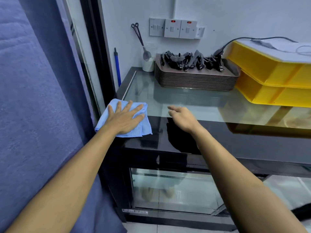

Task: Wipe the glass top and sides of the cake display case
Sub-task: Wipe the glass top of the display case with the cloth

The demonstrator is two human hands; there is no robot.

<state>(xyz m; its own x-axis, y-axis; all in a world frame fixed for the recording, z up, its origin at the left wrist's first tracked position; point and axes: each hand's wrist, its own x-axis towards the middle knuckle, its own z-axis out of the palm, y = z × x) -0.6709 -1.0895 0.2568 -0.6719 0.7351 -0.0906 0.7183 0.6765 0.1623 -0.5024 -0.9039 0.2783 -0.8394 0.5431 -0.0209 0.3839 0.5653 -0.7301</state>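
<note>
Two bare forearms reach in from 6 o'clock toward the display case (168, 143), whose black front edge and glass door sit just below them. The left hand (123, 119) lies flat with fingers spread, pressing a folded blue cloth (143, 126) onto the case's near-left corner, at about 9 o'clock on the glass top (185, 100). The right hand (182, 117) hovers just above the front edge of the glass, fingers loosely curled and holding nothing.

Toward 12 o'clock a stack of brown trays (195, 79) loaded with black tongs (191, 60) stands on the glass, and yellow bins (272, 76) crowd the 2 o'clock side.

The wiping of the top looks barely begun, with the cloth set at a corner. The next move likely calls for sweeping the cloth toward 3 o'clock across the bare glass, keeping the palm flat, then working around or shifting the trays and bins. The sides look untouched.
</note>
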